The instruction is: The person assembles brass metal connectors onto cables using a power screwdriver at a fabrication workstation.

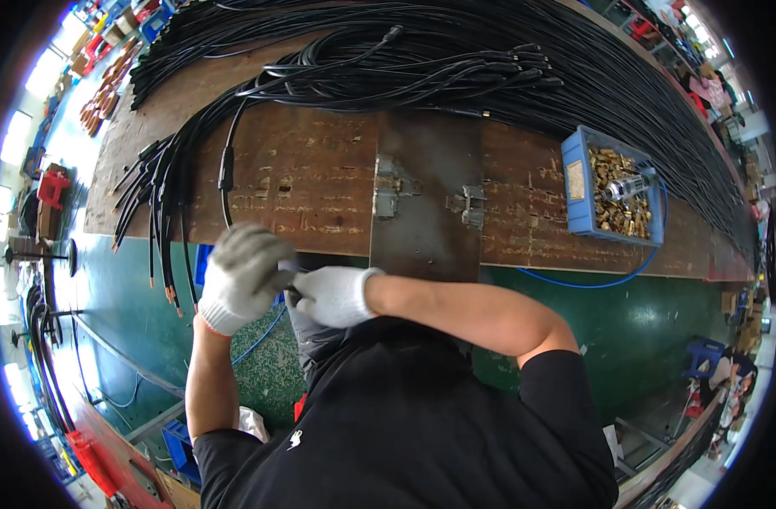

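Both hands wear white knit gloves and meet just off the near edge of the bench, left of centre. My left hand [245, 271], smeared a little by motion, is closed around a black cable [226, 170] that hangs down from the bundle. Close beside it, my right hand [333, 297] is closed, with something dark showing at its fingertips; whether that is the same cable's end I cannot tell. Left of my hands, several cable ends with bare copper tips [169, 293] droop over the edge. A coiled bundle of black cables [320, 81] lies behind.
The worn wooden bench [311, 170] has a metal plate [426, 178] set across its middle. A blue bin [579, 199] at right holds brass fittings [610, 165] and a silver cylindrical tool [632, 187]. A blue hose [604, 284] loops below the edge. Long black cables [642, 110] cover the far side.
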Demonstrator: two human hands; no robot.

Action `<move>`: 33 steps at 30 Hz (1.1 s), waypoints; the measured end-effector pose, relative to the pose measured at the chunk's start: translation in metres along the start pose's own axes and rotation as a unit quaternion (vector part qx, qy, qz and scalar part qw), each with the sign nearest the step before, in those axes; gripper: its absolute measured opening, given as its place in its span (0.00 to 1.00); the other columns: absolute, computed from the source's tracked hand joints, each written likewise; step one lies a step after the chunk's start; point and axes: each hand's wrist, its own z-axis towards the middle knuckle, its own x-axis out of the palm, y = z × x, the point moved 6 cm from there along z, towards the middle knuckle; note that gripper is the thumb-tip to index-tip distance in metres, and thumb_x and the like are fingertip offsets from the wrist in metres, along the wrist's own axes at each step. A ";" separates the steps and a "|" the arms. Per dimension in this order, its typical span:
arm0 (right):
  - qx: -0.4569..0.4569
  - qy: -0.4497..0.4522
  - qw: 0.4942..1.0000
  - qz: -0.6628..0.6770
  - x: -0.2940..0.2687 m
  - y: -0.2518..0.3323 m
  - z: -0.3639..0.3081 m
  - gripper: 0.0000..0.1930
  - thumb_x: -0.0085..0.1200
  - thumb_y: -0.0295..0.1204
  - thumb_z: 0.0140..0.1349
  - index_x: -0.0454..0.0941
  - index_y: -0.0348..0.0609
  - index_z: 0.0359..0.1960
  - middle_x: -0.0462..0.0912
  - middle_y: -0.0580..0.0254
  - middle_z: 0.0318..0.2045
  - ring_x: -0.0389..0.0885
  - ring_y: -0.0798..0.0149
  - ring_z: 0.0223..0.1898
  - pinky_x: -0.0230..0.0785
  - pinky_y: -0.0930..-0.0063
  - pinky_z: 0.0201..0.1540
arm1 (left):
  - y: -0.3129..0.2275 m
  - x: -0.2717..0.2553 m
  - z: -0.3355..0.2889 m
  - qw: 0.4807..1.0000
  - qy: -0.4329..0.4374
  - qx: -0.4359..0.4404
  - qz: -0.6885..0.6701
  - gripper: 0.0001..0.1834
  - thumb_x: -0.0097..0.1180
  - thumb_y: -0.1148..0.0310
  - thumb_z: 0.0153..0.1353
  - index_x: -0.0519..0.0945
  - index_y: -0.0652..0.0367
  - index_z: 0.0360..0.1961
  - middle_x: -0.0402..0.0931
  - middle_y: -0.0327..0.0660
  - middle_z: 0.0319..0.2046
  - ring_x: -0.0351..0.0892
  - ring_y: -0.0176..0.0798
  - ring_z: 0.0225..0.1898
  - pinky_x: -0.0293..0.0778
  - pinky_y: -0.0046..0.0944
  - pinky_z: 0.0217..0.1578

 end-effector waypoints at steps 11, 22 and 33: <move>0.016 -0.311 0.873 -0.375 -0.083 -0.024 -0.104 0.08 0.61 0.36 0.67 0.85 0.48 0.40 0.88 0.59 0.29 0.92 0.54 0.30 0.83 0.56 0.32 | 0.012 0.046 0.035 0.992 0.119 -0.016 -0.028 0.12 0.70 0.66 0.61 0.88 0.55 0.45 0.79 0.46 0.25 0.84 0.56 0.30 0.79 0.52 0.35; -0.051 -0.321 0.824 -0.465 -0.100 -0.027 -0.117 0.06 0.58 0.34 0.64 0.85 0.51 0.32 0.83 0.65 0.22 0.88 0.57 0.26 0.79 0.60 0.27 | -0.007 0.081 0.072 0.969 0.198 -0.045 -0.140 0.14 0.63 0.68 0.69 0.85 0.57 0.54 0.87 0.53 0.41 0.88 0.62 0.44 0.83 0.53 0.44; 0.401 -0.529 0.714 -0.223 -0.293 -0.111 -0.427 0.24 0.66 0.39 0.71 0.83 0.48 0.67 0.90 0.56 0.59 0.88 0.58 0.61 0.78 0.62 0.66 | 0.010 0.093 0.067 0.973 0.126 -0.080 -0.173 0.12 0.62 0.72 0.69 0.86 0.59 0.52 0.87 0.53 0.40 0.88 0.60 0.40 0.83 0.51 0.42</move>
